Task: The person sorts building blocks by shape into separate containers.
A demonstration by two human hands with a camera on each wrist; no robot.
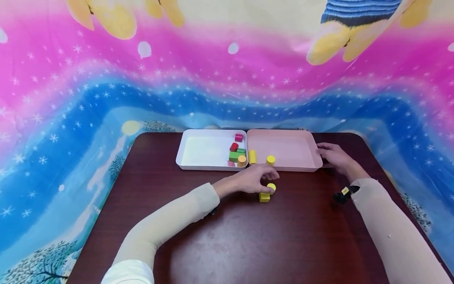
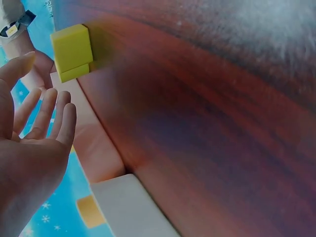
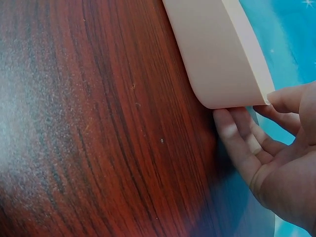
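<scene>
My left hand (image 1: 256, 179) hovers over the table in front of the trays, its fingers loosely spread with nothing held. Just under it are a yellow block (image 1: 264, 197) and a round yellow block (image 1: 271, 187). A gap shows between the fingers and the yellow block (image 2: 73, 47) in the left wrist view. My right hand (image 1: 337, 159) is at the right end of the pink tray (image 1: 315, 165). Seen from the right wrist, its fingertips (image 3: 279, 101) grip that tray's rim and end wall (image 3: 222, 74). Inside the pink tray lie a yellow cylinder (image 1: 252, 156) and another round yellow block (image 1: 270, 160).
A white tray (image 1: 188, 167) adjoins the pink one on its left. Its right side holds a green block (image 1: 235, 156), an orange cylinder (image 1: 241, 160), a red block (image 1: 234, 147) and other small pieces. A printed cloth (image 1: 227, 90) hangs behind the dark wooden table (image 1: 248, 244).
</scene>
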